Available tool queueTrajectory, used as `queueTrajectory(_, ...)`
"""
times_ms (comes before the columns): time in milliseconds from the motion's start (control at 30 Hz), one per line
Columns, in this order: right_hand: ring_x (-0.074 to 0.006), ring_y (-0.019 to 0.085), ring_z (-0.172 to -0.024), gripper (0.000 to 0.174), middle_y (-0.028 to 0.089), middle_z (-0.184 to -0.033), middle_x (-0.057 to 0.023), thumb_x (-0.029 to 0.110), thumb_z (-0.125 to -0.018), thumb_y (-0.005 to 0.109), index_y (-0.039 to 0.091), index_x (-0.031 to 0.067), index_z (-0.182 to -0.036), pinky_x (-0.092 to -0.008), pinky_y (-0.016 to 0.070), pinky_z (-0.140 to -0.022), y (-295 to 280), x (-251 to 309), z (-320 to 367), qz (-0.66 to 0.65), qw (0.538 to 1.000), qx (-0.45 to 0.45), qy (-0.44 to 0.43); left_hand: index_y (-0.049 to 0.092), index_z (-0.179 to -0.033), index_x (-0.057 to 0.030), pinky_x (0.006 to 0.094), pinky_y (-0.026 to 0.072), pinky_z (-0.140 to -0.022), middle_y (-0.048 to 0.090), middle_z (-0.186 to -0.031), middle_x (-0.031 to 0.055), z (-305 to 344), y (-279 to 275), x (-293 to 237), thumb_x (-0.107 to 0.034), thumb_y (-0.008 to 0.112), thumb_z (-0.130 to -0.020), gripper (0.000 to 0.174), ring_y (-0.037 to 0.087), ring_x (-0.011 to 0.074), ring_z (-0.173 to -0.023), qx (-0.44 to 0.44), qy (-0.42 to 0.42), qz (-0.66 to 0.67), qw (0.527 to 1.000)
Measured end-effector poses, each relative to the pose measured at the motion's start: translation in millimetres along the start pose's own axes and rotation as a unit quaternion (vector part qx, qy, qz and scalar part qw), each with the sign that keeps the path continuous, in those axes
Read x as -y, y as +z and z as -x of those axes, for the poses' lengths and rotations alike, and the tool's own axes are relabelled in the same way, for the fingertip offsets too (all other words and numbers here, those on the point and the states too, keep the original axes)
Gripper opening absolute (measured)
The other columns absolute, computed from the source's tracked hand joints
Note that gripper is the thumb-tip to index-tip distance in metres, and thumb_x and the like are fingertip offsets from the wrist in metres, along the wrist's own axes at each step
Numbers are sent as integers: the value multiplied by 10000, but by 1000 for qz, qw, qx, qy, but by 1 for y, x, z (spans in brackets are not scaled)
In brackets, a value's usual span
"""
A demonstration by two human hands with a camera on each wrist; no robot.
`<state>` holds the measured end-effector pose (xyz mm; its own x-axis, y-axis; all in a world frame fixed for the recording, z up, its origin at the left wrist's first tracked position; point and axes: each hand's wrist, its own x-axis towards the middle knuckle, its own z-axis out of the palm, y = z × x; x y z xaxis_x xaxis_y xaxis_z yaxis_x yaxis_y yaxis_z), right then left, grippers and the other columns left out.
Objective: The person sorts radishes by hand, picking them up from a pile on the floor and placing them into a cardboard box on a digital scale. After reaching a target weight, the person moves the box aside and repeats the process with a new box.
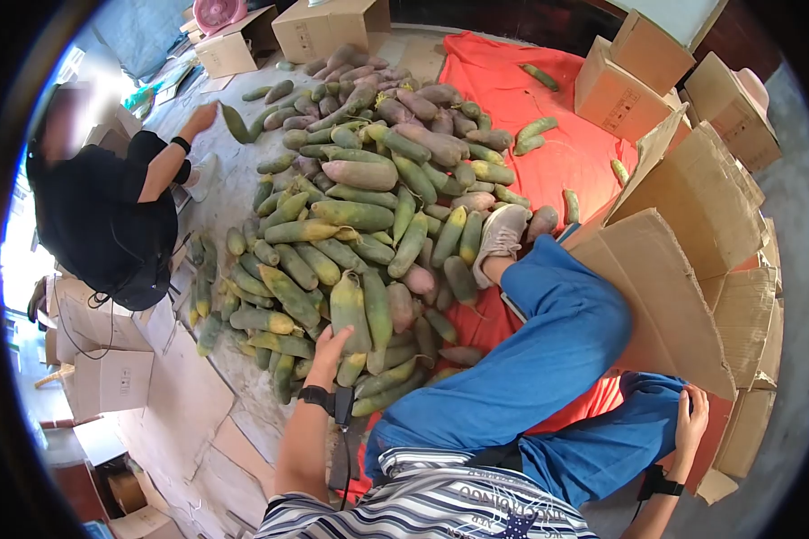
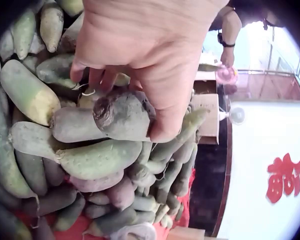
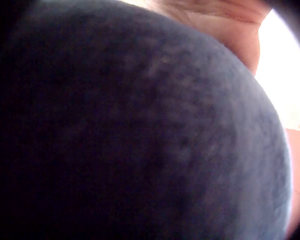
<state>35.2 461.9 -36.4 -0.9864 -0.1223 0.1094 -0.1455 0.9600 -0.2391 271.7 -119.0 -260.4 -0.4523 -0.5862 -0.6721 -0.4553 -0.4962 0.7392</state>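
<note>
My left hand grips the near end of a thick green radish, which lies at the front of a big heap of radishes. In the left wrist view, the thumb and fingers of the left hand curl round the radish's blunt, brownish end, with more radishes close beneath. My right hand rests on my blue-trousered knee. Dark trouser cloth fills most of the right wrist view, and part of the right hand shows above it.
Red sheeting lies under the heap's right side. An opened cardboard box stands beside my right leg, with further boxes behind. At left, another person holds a long green radish. Flattened cardboard covers the floor nearby.
</note>
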Motion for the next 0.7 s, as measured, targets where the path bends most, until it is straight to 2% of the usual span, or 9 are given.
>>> queueTrajectory(67, -288, 566, -1003, 233, 616, -1025, -123, 205, -918, 539, 630, 5, -997, -361, 424, -899, 1, 0, 1, -6, 1000, -5, -4, 571, -1185, -22, 318, 432, -859, 617, -1120, 67, -13, 7, 12, -258, 681, -828, 442, 574, 181, -995, 40, 45, -46, 997)
queueTrajectory(100, -296, 561, -985, 224, 612, -1001, -124, 198, -913, 541, 631, 5, -981, -369, 427, -885, 1, 1, 0, -13, 1000, -13, -8, 576, -1175, -27, 311, 420, -876, 617, -1127, 60, -32, 7, 29, -292, 696, -817, 461, 566, 182, -1012, 72, 39, -21, 996)
queueTrajectory(200, -290, 562, -991, 214, 612, -1009, -118, 192, -909, 546, 634, 9, -978, -366, 429, -889, -2, 10, 2, -21, 1000, -11, 8, 546, -1226, -36, 323, 392, -927, 592, -1186, 70, -28, 28, 22, -313, 695, -813, 519, 538, 193, -1089, 47, -15, -13, 999)
queueTrajectory(300, -283, 564, -998, 204, 613, -1013, -113, 185, -898, 558, 635, 11, -974, -363, 430, -896, 1, 2, 3, -20, 999, -34, 2, 514, -1265, -43, 339, 401, -938, 579, -1216, 75, -46, 19, 32, -332, 689, -816, 562, 533, 210, -1122, 33, -61, 14, 997)
queueTrajectory(400, -282, 564, -998, 200, 615, -1012, -110, 180, -891, 566, 635, 11, -972, -360, 430, -896, 3, 1, 6, -27, 998, -51, 5, 497, -1283, -43, 357, 412, -947, 562, -1251, 84, -15, 30, -4, -369, 686, -811, 604, 522, 224, -1160, 31, -82, -22, 996)
queueTrajectory(433, -281, 564, -996, 196, 615, -1010, -109, 178, -890, 567, 635, 12, -968, -359, 430, -894, 3, 3, 6, -29, 998, -54, 2, 502, -1276, -41, 367, 419, -940, 549, -1270, 89, -14, 30, -5, -398, 687, -802, 622, 516, 225, -1172, 54, -72, -17, 996)
queueTrajectory(500, -277, 564, -987, 184, 614, -1003, -105, 174, -884, 572, 637, 18, -956, -356, 432, -887, -5, 23, 4, -30, 998, -62, -9, 507, -1278, -68, 384, 437, -912, 559, -1250, 89, -20, 32, -2, -394, 683, -807, 599, 544, 232, -1130, 21, -75, -69, 995)
queueTrajectory(567, -273, 564, -1009, 197, 619, -1026, -105, 183, -894, 563, 636, 16, -969, -354, 424, -905, -4, 12, 5, -33, 998, -56, -2, 510, -1276, -80, 391, 441, -898, 566, -1239, 85, -26, 31, 7, -397, 680, -809, 590, 550, 235, -1120, 10, -72, -95, 993)
queueTrajectory(700, -269, 563, -1032, 197, 626, -1040, -113, 181, -890, 564, 637, 16, -971, -351, 419, -923, -5, 13, 5, -47, 998, -52, 4, 530, -1252, -101, 405, 434, -860, 580, -1200, 64, -7, 26, 5, -421, 652, -824, 548, 552, 222, -1085, 55, -51, -32, 997)
